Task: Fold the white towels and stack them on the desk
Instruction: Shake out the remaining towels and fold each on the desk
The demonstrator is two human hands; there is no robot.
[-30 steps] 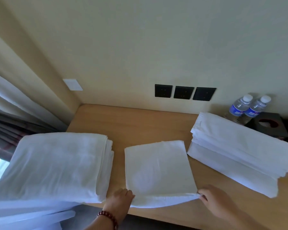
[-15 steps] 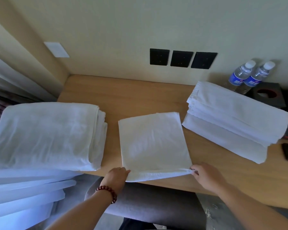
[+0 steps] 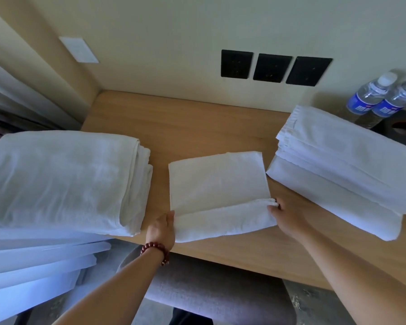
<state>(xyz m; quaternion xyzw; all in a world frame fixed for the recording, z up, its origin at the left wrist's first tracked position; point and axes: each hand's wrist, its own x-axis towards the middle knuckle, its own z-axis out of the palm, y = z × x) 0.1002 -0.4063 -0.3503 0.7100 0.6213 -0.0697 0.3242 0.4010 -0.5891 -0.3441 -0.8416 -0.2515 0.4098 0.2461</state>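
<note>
Wooden desk [image 3: 197,127], 2 hand grips [image 3: 162,227] [image 3: 288,215] pinching towel [image 3: 217,181] near edge.

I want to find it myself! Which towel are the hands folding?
Look at the wooden desk. Between two tall white piles lies one small towel, near the front edge. It alone is a single flat piece, with the hands lifting its near edge.

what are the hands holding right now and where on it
Both hands hold the middle towel by its near edge, lifted and folding away: the left hand at the left corner, the right hand pinching the right corner.
</note>
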